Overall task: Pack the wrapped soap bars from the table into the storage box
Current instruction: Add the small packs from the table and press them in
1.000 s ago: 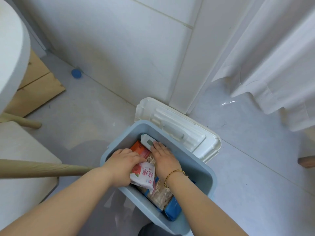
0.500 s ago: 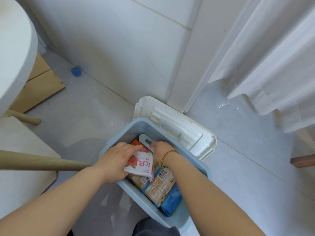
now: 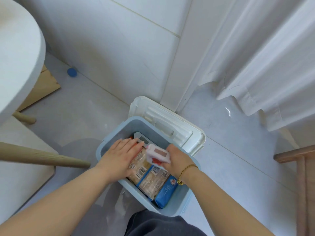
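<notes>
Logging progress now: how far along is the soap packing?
Done: several wrapped bars lie in the storage box. In hand: right hand grips a white-pink bar above them; left hand rests flat on them. Left: place it; lid off; table mostly out of view.

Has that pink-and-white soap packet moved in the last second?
Yes. Against the storage box, the soap packet went from the left side toward the right wall, passing from the left hand to the right hand.

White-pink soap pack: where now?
Head view, centre: the white-pink soap pack is held by the right hand inside the blue storage box, right of the left hand.
</notes>
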`<state>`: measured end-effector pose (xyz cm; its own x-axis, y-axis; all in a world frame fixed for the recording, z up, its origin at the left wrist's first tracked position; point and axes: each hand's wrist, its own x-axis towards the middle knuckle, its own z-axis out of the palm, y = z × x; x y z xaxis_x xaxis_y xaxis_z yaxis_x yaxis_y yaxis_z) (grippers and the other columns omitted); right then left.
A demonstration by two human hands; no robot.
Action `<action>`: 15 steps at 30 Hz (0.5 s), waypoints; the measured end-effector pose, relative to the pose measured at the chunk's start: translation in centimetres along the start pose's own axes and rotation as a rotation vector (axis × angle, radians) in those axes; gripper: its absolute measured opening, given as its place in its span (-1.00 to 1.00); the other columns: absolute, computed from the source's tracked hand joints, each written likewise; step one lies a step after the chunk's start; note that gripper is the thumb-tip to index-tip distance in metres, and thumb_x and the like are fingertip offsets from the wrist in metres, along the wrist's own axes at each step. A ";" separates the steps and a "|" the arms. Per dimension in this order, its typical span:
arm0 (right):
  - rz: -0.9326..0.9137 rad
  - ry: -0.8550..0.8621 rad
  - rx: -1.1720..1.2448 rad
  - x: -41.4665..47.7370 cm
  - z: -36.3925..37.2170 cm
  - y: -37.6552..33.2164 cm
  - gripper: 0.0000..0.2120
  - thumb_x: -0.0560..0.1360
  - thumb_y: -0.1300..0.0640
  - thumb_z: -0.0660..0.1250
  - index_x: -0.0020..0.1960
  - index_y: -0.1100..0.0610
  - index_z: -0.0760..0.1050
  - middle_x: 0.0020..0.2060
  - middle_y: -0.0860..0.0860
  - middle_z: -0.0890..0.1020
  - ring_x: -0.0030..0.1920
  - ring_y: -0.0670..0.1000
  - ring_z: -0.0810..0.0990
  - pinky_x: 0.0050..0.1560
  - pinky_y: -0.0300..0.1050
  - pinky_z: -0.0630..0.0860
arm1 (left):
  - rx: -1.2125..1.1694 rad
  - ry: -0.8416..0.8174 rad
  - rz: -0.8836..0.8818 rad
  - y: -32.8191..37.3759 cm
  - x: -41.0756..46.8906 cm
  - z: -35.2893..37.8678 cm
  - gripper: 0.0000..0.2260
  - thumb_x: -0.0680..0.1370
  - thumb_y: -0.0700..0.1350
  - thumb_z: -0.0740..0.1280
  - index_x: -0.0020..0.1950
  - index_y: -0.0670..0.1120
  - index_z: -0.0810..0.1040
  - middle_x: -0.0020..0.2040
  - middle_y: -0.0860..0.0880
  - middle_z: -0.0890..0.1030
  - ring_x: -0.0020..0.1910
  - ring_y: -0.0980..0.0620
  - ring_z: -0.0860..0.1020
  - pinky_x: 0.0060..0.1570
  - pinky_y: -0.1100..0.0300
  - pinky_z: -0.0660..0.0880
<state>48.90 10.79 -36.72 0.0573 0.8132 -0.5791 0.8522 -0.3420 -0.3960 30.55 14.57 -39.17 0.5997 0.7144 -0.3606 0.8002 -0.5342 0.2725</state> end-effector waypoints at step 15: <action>0.196 0.341 -0.402 1.6 5.3 1.1 -0.64 0.08 0.23 0.59 -0.18 0.24 0.57 -0.29 0.17 0.67 -0.26 0.13 0.66 -0.28 -0.14 0.59 | 0.071 -0.263 -0.165 -1.2 0.3 0.7 -0.47 0.59 0.13 0.04 0.51 0.04 -0.01 0.53 0.03 0.12 0.51 0.03 0.09 0.48 0.06 -0.02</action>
<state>47.13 9.22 -41.84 0.3426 0.8816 -0.3246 0.9360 -0.3499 0.0374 29.73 15.11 -40.19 0.4339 0.6575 -0.6159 0.8796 -0.4573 0.1314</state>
